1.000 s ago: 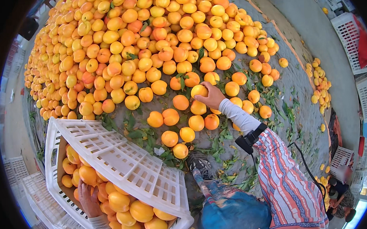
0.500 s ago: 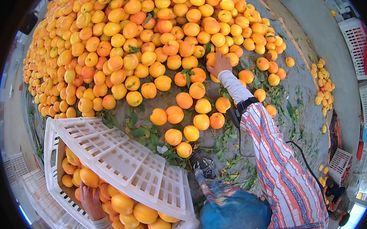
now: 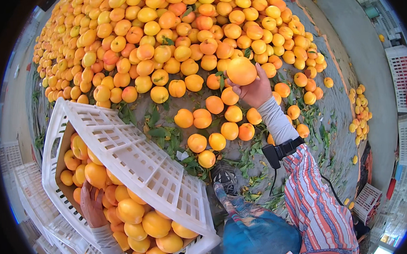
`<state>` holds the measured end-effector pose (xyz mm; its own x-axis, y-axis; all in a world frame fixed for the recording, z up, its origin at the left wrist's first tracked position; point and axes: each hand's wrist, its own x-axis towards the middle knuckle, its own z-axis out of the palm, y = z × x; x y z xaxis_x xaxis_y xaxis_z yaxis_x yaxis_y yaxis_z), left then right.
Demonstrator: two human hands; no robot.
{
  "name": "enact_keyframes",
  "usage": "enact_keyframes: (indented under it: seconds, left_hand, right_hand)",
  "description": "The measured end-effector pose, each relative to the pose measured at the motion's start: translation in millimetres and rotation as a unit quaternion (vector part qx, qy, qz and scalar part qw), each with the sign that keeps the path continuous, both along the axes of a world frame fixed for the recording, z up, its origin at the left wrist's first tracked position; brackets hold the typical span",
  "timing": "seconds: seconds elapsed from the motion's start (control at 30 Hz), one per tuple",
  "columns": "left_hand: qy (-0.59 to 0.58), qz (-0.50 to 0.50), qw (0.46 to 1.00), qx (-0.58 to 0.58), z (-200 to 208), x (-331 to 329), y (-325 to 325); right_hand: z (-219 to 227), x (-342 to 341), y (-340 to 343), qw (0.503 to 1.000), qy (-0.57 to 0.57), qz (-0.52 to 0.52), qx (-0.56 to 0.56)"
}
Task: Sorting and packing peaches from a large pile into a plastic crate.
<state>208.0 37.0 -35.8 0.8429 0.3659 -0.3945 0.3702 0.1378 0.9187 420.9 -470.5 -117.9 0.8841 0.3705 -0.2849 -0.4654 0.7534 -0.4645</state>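
A large yellow-orange peach point(image 3: 242, 71) is in my right hand point(image 3: 255, 90), which is raised above the front of the heaped peaches point(image 3: 161, 25). The fingers curl around its underside and right side. My left hand point(image 3: 93, 206) lies inside the white plastic crate point(image 3: 135, 146) at the lower left. Its fingers are apart and rest against the peaches in there, with the fingertips just under one large peach point(image 3: 96, 174). The crate leans at a tilt and is well filled with peaches.
Several loose peaches point(image 3: 229, 130) lie on the grey sheet point(image 3: 332, 115) among scattered green leaves point(image 3: 160, 131). My shoe point(image 3: 224, 175) and blue-clad knee point(image 3: 260, 236) are close beside the crate. White crates point(image 3: 400, 70) stand along the right, with a small peach pile point(image 3: 359, 114) nearby.
My right hand has lifted a peach up from the edge of the heap, turning its palm upward. The left hand stays in the crate. The view has shifted slightly.
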Motion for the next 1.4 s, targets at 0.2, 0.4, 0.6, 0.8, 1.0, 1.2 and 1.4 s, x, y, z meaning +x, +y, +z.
enact_keyframes:
  seconds: [0.2,0.4,0.6,0.8,1.0,1.2,1.4]
  left_hand:
    - [0.008,-0.091,0.988,-0.124,-2,21,40]
    - [0.182,-0.243,0.951,0.059,33,52,57]
    - [0.185,-0.359,0.908,0.111,45,80,55]
    - [0.24,-0.306,0.921,0.022,44,38,78]
    - [0.206,-0.292,0.934,-0.009,39,21,80]
    - [0.201,-0.274,0.94,-0.036,32,4,90]
    - [0.198,-0.265,0.942,-0.056,31,-3,98]
  right_hand:
    - [33,-14,54,0.991,0.032,0.129,-0.023]
    - [82,-29,136,0.966,-0.101,0.226,-0.076]
    - [177,-54,242,0.807,-0.344,0.397,-0.272]
    - [169,-109,392,0.528,-0.553,0.559,-0.321]
    - [111,-143,452,0.413,-0.67,0.47,-0.401]
    - [72,-148,487,0.447,-0.619,0.571,-0.301]
    - [81,-155,498,0.353,-0.605,0.617,-0.359]
